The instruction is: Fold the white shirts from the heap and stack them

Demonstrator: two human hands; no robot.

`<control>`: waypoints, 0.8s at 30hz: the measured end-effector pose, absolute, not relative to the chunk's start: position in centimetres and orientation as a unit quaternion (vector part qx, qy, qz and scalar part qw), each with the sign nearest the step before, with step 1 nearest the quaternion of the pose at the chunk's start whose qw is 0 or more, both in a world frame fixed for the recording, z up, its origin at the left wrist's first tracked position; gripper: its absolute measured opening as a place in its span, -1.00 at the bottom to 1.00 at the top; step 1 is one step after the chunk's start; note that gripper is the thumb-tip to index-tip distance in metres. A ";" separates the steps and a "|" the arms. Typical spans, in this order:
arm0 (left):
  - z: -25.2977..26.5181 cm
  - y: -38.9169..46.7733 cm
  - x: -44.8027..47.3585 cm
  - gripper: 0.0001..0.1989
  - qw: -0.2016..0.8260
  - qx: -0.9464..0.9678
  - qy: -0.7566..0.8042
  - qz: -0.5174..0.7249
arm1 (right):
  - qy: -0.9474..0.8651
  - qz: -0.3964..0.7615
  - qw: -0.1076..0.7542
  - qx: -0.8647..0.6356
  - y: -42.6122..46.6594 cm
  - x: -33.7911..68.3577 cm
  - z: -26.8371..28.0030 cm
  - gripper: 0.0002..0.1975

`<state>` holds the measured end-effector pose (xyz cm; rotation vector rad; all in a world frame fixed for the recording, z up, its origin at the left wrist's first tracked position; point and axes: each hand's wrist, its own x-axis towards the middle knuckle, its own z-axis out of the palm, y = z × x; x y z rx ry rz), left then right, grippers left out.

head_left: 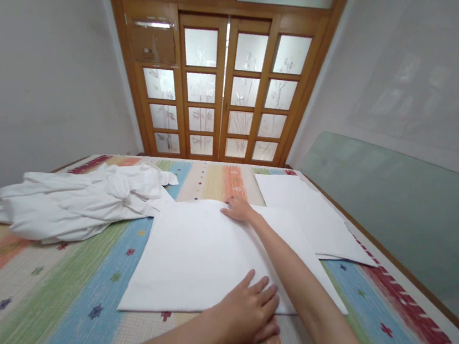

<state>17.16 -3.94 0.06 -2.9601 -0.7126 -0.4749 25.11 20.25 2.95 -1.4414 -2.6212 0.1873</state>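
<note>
A white cloth (189, 262), folded into a flat rectangle, lies in front of me on the striped bed cover. My left hand (249, 311) rests palm down over its near edge, fingers spread. Farther off, my right hand (239, 209) touches the cloth's far edge, its thumb and fingers stretched out and apart. Whether any fabric sits under those fingertips is hard to make out. Another white cloth (304, 209), also folded flat, lies to the right and partly meets the first. On the left is a crumpled, loosely heaped white cloth (79, 204).
The bed cover (86, 283) has coloured stripes and small motifs. A pale green headboard or panel (395, 215) runs along the right side. Wooden doors with frosted panes (201, 87) stand beyond the far edge, between plain walls.
</note>
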 end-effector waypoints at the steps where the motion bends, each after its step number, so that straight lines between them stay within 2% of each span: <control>1: -0.2 -4.0 17.7 -0.63 0.066 -0.961 -0.225 -0.149 | -0.870 0.068 0.072 -0.483 20.5 25.1 3.2 -0.53; 4: -0.5 -4.2 19.0 -0.74 0.142 -0.959 -0.209 -0.126 | -0.864 0.101 0.062 -0.489 21.3 25.1 3.6 -0.57; 7: -0.2 -4.9 19.6 -0.77 0.163 -0.955 -0.218 -0.116 | -0.857 0.123 0.038 -0.499 21.8 25.2 3.8 -0.58; 16: -0.1 -5.7 19.6 -0.88 0.106 -0.957 -0.244 -0.116 | -0.859 0.117 0.003 -0.498 21.9 25.4 4.1 -0.63; 24: 0.3 -7.1 14.2 -0.80 0.056 -0.962 -0.204 -0.175 | -0.828 0.135 -0.006 -0.543 21.5 30.2 4.7 -0.67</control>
